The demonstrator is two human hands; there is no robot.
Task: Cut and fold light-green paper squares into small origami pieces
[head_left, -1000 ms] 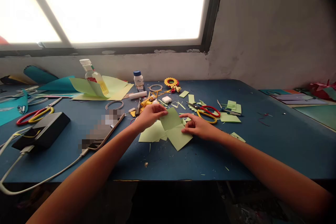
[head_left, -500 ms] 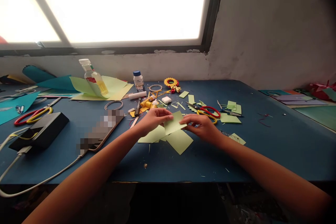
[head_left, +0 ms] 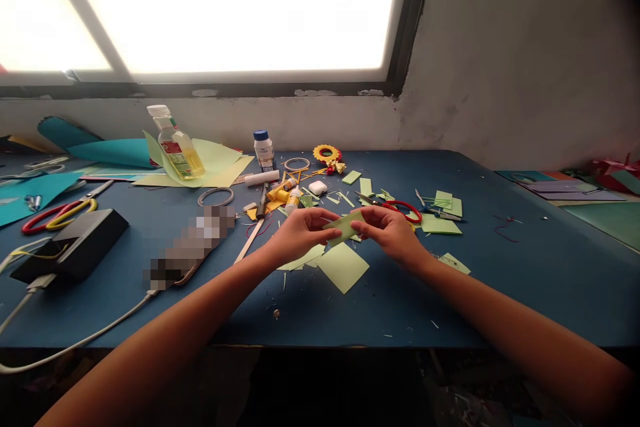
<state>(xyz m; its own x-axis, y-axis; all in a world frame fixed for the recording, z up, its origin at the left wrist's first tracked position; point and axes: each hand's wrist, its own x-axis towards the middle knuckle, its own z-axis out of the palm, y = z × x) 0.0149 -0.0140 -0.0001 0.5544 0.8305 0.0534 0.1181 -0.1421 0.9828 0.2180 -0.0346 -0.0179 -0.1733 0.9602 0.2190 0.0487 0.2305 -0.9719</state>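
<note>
Between my two hands, above the table, is a small piece of light green paper [head_left: 345, 228], tilted so that it looks narrow. My left hand [head_left: 305, 235] pinches its left end between thumb and fingers. At its right end my right hand [head_left: 387, 230] grips it the same way. Below them a square of green paper [head_left: 343, 268] lies flat on the blue table, and more green sheets [head_left: 305, 259] sit partly under my left hand. Red and yellow scissors [head_left: 404, 211] lie just beyond my right hand, which hides part of their handles.
A phone [head_left: 193, 247], a black box [head_left: 75, 247] with cables and other scissors [head_left: 67, 210] are on the left. At the back stand an oil bottle [head_left: 177, 147] and a white bottle with blue cap [head_left: 264, 150]. Green paper pieces [head_left: 441, 224] lie on the right.
The green paper was face-on to me and now is tilted nearly edge-on, possibly bent. My right hand has turned, its thumb now on the near side. The view has shifted slightly.
</note>
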